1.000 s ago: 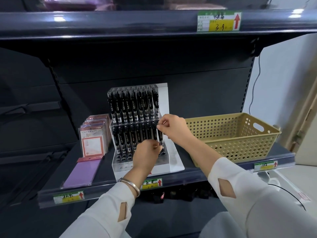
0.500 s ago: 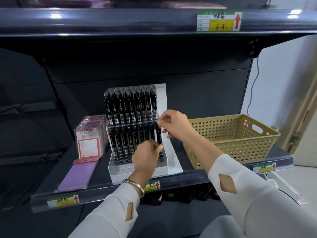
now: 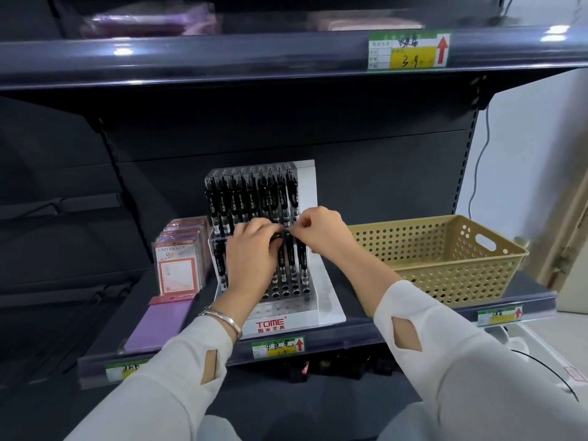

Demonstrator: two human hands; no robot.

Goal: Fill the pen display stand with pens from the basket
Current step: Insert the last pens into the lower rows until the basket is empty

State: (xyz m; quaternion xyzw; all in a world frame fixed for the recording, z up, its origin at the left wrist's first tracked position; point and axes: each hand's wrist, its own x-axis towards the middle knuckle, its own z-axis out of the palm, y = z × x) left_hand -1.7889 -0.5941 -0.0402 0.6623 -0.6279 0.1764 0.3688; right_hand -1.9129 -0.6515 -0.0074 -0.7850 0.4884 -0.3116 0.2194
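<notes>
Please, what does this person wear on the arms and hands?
The left sleeve and the right sleeve are long and white, each with a diamond-shaped cut-out on the forearm. A silver bangle circles the left wrist. The left hand and the right hand wear no gloves.

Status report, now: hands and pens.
Left grip and right grip both pinching pens at the display stand. Front holes empty. Basket right of it, nothing blocking.

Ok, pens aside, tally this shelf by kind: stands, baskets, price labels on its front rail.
Pen display stand: 1
Basket: 1
Price labels on this rail: 3
Total: 5
</notes>
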